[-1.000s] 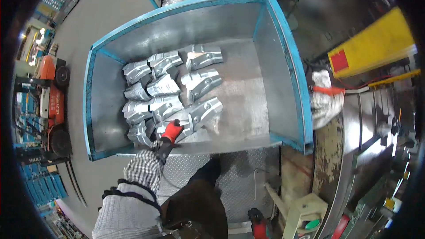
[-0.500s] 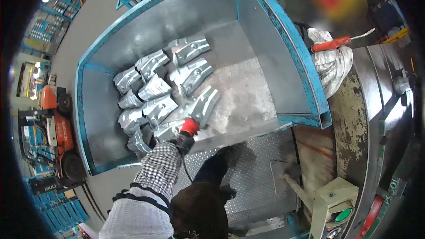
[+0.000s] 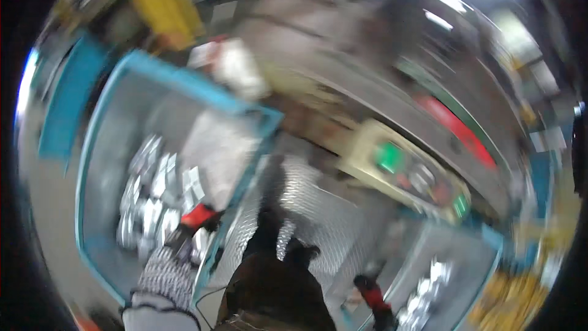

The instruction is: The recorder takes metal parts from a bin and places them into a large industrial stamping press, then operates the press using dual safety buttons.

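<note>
Guide left hand (image 3: 199,215) carefully beside stamped metal parts (image 3: 164,176) in left blue bin (image 3: 165,72), spacing them without overlap. Through blur, cannot tell whether spread or pinching; likewise for right hand (image 3: 371,292) near right bin (image 3: 468,254).

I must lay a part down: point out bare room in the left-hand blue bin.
The widest bare patch is the pale bin floor, between the metal parts and the blue rim beside the white cloth. Toward the picture's lower left it is crowded: parts lie close together, with the left hand beside them. Blur hides smaller gaps.
</note>
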Demonstrator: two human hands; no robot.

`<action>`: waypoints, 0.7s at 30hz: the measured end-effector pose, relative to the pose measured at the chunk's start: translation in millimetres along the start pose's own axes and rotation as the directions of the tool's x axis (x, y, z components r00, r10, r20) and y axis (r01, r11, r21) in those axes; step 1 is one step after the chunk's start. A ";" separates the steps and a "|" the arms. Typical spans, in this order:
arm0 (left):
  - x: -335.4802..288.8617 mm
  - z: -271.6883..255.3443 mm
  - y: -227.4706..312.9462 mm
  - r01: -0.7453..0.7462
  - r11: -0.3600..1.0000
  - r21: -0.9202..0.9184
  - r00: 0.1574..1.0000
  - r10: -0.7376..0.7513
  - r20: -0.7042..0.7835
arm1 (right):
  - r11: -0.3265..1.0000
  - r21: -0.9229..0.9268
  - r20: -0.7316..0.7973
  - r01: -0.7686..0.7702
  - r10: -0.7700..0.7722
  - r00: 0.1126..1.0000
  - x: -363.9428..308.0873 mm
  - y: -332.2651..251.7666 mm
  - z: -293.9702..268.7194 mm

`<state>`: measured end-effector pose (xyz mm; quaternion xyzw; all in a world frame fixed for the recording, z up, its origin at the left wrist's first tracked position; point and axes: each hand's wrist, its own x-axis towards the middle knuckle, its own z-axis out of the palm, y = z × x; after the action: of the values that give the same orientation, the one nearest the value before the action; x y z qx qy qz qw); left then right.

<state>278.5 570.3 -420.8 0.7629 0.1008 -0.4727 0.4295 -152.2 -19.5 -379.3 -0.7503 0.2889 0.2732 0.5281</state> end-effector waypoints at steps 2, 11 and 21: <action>-27.9 59.2 71.3 -0.103 0.995 -0.009 0.961 0.101 0.259 | 0.995 -0.085 -0.203 0.047 -0.064 0.977 -55.1 63.6 -40.5; 90.5 366.0 137.3 -0.178 0.968 0.178 0.842 0.056 0.536 | 0.831 0.389 -0.495 -0.399 0.553 0.670 -284.1 232.5 13.9; 43.3 763.6 301.6 -0.520 0.736 0.434 0.575 -0.074 0.815 | 0.507 0.745 -0.314 -0.433 0.840 0.442 -424.6 421.3 55.4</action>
<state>-14.2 -198.0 -427.6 0.5763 -0.3693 -0.6999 0.2041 -752.6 -21.3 -359.3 -0.4209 0.7927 0.0844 0.4328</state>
